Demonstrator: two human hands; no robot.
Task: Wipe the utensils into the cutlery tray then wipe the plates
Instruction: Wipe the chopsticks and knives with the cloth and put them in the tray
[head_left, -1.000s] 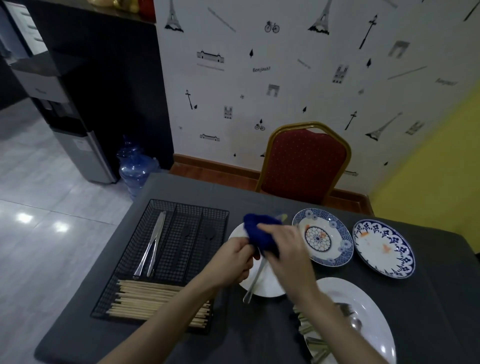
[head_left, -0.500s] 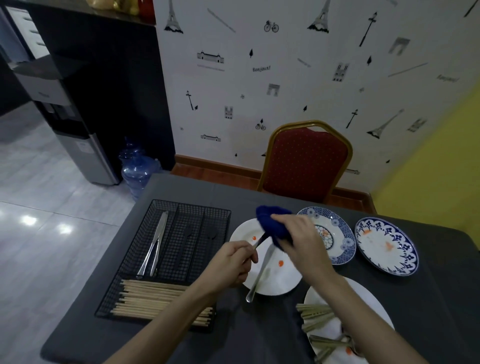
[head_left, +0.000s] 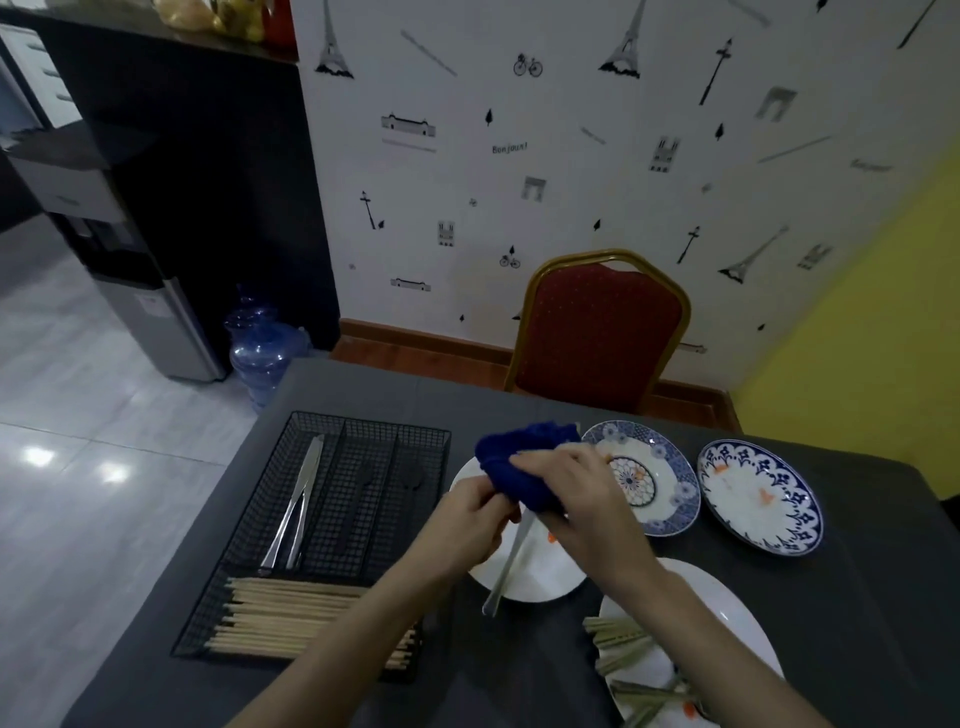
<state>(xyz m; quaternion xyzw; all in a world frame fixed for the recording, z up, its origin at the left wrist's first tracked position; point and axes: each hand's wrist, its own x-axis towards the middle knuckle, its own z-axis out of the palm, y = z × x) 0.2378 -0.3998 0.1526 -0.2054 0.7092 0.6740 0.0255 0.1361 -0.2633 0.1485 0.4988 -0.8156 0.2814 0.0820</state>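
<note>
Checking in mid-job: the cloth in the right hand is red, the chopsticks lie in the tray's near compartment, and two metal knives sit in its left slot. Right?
One thing is wrong: the cloth gripped by the right hand is blue, not red, as the head view shows. The chopsticks do lie in the near compartment of the tray, and the two metal knives sit in its left slot.
</note>
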